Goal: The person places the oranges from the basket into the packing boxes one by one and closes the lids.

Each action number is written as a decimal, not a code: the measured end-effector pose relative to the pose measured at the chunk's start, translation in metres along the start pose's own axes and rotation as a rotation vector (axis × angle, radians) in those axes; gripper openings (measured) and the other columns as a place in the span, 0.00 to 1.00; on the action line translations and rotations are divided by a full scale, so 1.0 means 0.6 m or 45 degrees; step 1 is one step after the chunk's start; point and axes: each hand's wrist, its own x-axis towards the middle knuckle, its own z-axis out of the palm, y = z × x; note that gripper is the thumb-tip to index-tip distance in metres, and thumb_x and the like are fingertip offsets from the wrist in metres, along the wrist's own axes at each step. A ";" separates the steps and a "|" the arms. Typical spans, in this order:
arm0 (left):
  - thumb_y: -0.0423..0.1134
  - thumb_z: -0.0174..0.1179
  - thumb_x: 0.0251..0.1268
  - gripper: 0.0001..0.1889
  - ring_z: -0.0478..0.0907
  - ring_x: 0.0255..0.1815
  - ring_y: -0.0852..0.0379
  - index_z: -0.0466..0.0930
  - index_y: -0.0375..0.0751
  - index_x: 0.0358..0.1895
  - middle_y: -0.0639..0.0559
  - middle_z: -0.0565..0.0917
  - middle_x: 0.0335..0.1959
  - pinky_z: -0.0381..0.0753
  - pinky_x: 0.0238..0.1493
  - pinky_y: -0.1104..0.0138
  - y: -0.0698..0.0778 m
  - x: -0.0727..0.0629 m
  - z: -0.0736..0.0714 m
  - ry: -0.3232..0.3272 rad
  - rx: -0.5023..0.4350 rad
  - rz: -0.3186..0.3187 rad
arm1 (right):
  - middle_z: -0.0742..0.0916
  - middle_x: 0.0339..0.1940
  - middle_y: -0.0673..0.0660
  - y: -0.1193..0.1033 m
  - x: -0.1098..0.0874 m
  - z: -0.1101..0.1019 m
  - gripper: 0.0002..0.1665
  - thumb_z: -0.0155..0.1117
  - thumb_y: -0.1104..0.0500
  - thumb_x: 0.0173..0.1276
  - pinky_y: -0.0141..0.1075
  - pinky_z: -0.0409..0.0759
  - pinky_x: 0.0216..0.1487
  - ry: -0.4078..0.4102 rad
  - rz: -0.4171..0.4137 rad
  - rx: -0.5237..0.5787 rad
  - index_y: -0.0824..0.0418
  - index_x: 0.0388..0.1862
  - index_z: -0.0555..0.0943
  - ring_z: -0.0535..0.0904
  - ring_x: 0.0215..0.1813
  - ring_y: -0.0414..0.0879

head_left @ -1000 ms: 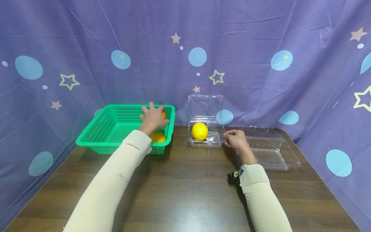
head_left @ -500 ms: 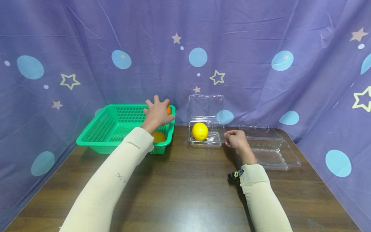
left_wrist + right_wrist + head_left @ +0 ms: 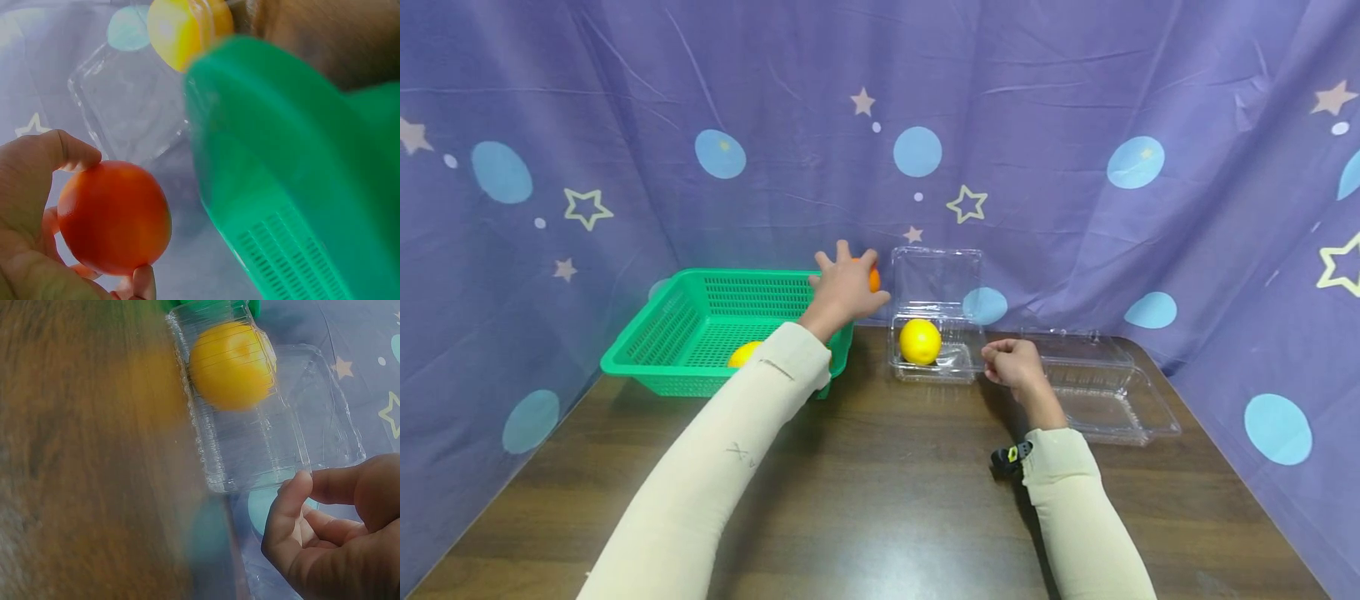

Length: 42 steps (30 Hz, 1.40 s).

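Note:
My left hand (image 3: 844,287) grips a smooth reddish orange (image 3: 874,278) above the right end of the green basket (image 3: 658,329). In the left wrist view, thumb and fingers hold the orange (image 3: 115,219) from its sides, beside the basket's rim (image 3: 269,94). A round yellow fruit (image 3: 920,342) sits in the left part of a clear plastic clamshell box (image 3: 955,367), whose lid (image 3: 936,275) stands raised. My right hand (image 3: 1015,362) pinches the box's right edge between thumb and forefinger, as the right wrist view shows. Another yellow fruit (image 3: 744,354) lies in the basket, partly behind my left sleeve.
A second clear clamshell box (image 3: 1097,404) lies open to the right, partly behind my right hand. A purple curtain (image 3: 820,192) hangs right behind the brown wooden table (image 3: 887,483). A black wrist device (image 3: 1009,457) sits at my right cuff.
My left hand has lifted the orange out of the basket and carried it right, past the basket's right rim. The fruit in the basket shows farther left. My right hand keeps its place.

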 end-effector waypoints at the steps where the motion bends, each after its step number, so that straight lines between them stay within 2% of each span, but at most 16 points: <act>1: 0.59 0.64 0.62 0.36 0.53 0.66 0.25 0.67 0.57 0.73 0.34 0.56 0.74 0.69 0.52 0.33 0.006 0.000 0.000 0.003 -0.001 0.006 | 0.79 0.32 0.55 0.000 0.000 0.000 0.12 0.57 0.66 0.77 0.27 0.81 0.30 -0.003 -0.002 0.000 0.75 0.53 0.77 0.76 0.28 0.38; 8: 0.57 0.64 0.61 0.37 0.55 0.64 0.28 0.66 0.59 0.74 0.37 0.58 0.71 0.70 0.51 0.35 0.043 -0.003 0.008 0.009 0.006 0.028 | 0.80 0.32 0.54 -0.002 -0.001 0.000 0.11 0.57 0.67 0.77 0.26 0.80 0.28 -0.004 -0.004 0.023 0.75 0.51 0.77 0.76 0.26 0.37; 15: 0.56 0.65 0.60 0.35 0.55 0.64 0.30 0.68 0.60 0.72 0.39 0.60 0.69 0.70 0.53 0.36 0.077 -0.009 0.020 0.006 -0.026 0.064 | 0.80 0.33 0.55 0.000 0.000 -0.001 0.12 0.57 0.67 0.77 0.26 0.80 0.29 -0.004 -0.006 0.007 0.75 0.52 0.77 0.76 0.26 0.37; 20: 0.58 0.67 0.60 0.37 0.55 0.66 0.30 0.67 0.61 0.74 0.39 0.58 0.73 0.70 0.56 0.37 0.097 -0.010 0.033 -0.009 -0.032 0.088 | 0.80 0.33 0.54 0.002 0.000 -0.001 0.12 0.57 0.67 0.77 0.26 0.80 0.29 -0.001 -0.009 0.006 0.75 0.52 0.77 0.76 0.27 0.37; 26: 0.56 0.68 0.59 0.37 0.56 0.68 0.31 0.68 0.63 0.73 0.41 0.57 0.76 0.69 0.59 0.40 0.116 -0.010 0.054 -0.023 -0.050 0.127 | 0.80 0.32 0.54 0.000 0.000 0.001 0.11 0.57 0.67 0.77 0.26 0.80 0.29 0.000 -0.009 0.019 0.75 0.52 0.77 0.76 0.27 0.38; 35: 0.53 0.70 0.57 0.34 0.58 0.64 0.34 0.72 0.62 0.70 0.44 0.63 0.69 0.70 0.56 0.44 0.139 -0.011 0.089 -0.021 -0.078 0.208 | 0.79 0.31 0.54 0.000 0.000 0.003 0.11 0.57 0.67 0.77 0.26 0.80 0.28 -0.004 -0.016 0.034 0.76 0.51 0.77 0.76 0.26 0.38; 42: 0.50 0.72 0.55 0.34 0.60 0.62 0.37 0.75 0.62 0.68 0.46 0.66 0.65 0.69 0.56 0.47 0.146 -0.013 0.119 -0.015 -0.158 0.276 | 0.79 0.29 0.54 0.004 0.002 0.002 0.12 0.57 0.67 0.77 0.26 0.80 0.27 -0.002 -0.029 0.045 0.77 0.52 0.76 0.75 0.25 0.38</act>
